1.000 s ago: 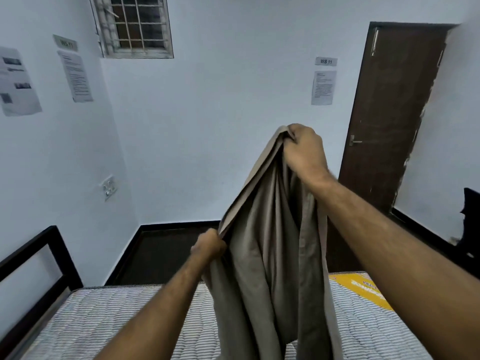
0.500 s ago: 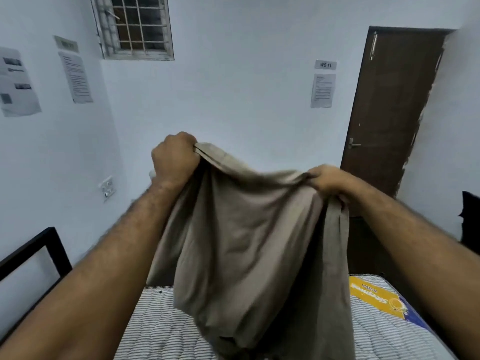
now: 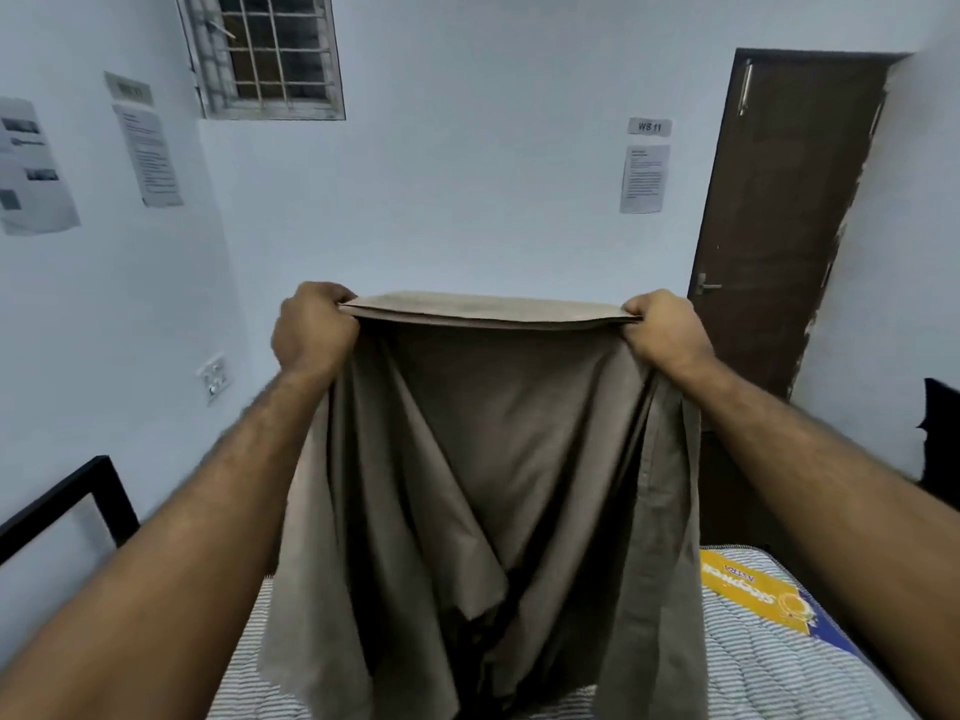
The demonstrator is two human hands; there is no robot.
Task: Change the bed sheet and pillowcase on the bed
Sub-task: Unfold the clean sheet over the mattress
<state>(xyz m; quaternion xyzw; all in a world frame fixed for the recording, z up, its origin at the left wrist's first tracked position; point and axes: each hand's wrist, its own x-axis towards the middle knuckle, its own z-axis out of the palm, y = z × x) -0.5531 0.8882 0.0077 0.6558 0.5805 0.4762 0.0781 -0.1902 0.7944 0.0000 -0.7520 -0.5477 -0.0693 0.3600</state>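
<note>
While both arms reach forward at chest height, the left hand (image 3: 311, 330) and the right hand (image 3: 662, 330) each clench a top corner of a folded tan bed sheet (image 3: 483, 459), fingers curled over the layered upper edge. That edge runs taut and nearly level between the two hands. Below the hands the cloth hangs in loose, deep folds, several layers thick, with its lower part draping toward the striped mattress (image 3: 779, 678). Whether the hem touches the mattress cannot be told. Below the right hand and to its outer side, an orange and blue label (image 3: 753, 595) lies on the mattress surface. Below and outward of the left hand stands a black bed frame rail (image 3: 78, 496). Beyond the hands rise a pale wall, a barred window (image 3: 270, 54) above the left hand, a posted notice (image 3: 644, 179) above the right hand, and a dark brown door (image 3: 779, 226) to its outer side.
</note>
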